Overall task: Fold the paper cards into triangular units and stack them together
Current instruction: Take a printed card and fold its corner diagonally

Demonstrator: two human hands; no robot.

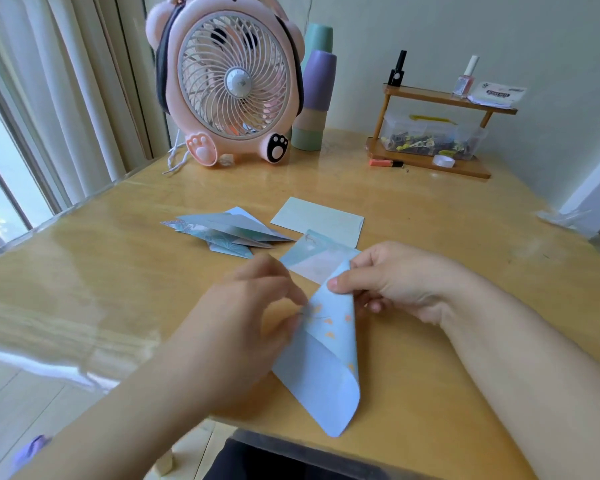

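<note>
Right hand (392, 282) and left hand (253, 306) each pinch the curled blue card (329, 368) over the table (118, 271).

Both hands work a blue card (329, 368) curled over on the wooden table (430, 393): the right hand (392, 282) pinches its top corner, the left hand (253, 313) holds its left edge. Folded units (222, 230) lie beyond.

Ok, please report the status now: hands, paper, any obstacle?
Both hands, left and right, pinch the light blue paper card, half folded. Pile of folded triangular units beyond. Nothing blocking.
</note>
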